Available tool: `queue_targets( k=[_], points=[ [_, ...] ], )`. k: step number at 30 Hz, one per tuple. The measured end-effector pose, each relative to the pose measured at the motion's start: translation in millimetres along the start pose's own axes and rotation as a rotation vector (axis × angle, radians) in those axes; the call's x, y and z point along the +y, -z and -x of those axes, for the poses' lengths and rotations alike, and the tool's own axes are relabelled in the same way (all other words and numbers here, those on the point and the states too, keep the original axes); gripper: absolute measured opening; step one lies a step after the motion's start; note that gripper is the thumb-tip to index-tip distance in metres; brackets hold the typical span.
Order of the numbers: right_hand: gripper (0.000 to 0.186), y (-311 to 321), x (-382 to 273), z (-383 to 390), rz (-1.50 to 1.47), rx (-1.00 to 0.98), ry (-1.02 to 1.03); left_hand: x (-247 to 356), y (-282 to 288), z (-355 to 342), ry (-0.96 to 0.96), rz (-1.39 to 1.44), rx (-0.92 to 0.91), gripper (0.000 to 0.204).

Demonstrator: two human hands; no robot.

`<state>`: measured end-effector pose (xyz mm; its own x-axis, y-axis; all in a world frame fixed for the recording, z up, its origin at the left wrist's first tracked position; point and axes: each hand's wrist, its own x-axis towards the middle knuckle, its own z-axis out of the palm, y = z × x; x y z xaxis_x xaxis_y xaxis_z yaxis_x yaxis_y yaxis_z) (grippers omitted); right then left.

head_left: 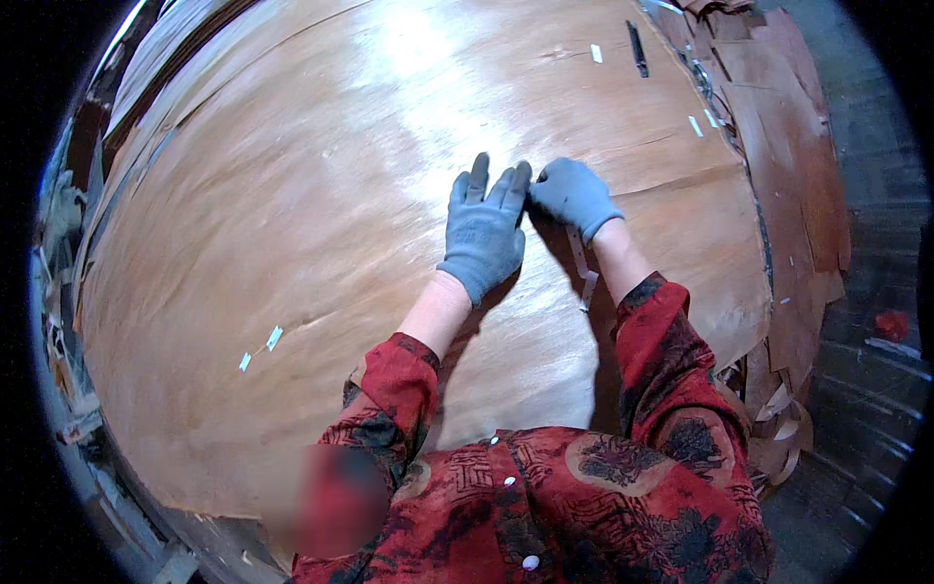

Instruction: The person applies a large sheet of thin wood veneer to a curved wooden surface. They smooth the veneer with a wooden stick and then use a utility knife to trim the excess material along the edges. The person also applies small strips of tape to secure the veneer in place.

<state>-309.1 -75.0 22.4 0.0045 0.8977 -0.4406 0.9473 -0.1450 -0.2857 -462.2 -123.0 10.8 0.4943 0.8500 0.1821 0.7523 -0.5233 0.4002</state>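
Observation:
My left hand (484, 232), in a grey glove with dark fingertips, lies on a large sheet of reddish-tan wood veneer (321, 195), its fingers stretched out and partly spread. Close beside those fingertips is my right hand (576, 198), gloved alike, its fingers curled in and pressed together near the sheet. A narrow strip of white tape (580, 255) trails from under the right hand toward me and bends near its end. The right fingertips are mostly hidden by the hand itself.
Short white tape pieces (274, 338) stick to the sheet at left, with another tape piece (596, 54) at the far right. A dark slender object (637, 49) lies near it. Torn veneer pieces (793, 175) overhang the right side, above a dark floor (876, 321) with a red item (891, 325).

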Motion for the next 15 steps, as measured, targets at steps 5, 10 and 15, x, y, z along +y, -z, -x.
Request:
queue_targets(
  k=[5, 10, 15],
  points=[
    [0.038, 7.0, -4.7, 38.0, 0.06, -0.017, 0.029, -0.3, -12.4, 0.3, 0.053, -0.111, -0.019, 0.056],
    [0.037, -20.8, -0.7, 54.4, -0.117, 0.192, 0.08, 2.5, -14.7, -3.9, 0.02, -0.103, -0.016, 0.052],
    [0.025, -5.9, 60.2, 68.9, -0.313, 0.16, 0.266, 0.1, -17.5, -5.7, 0.027, -0.133, -0.035, 0.057]
  ],
)
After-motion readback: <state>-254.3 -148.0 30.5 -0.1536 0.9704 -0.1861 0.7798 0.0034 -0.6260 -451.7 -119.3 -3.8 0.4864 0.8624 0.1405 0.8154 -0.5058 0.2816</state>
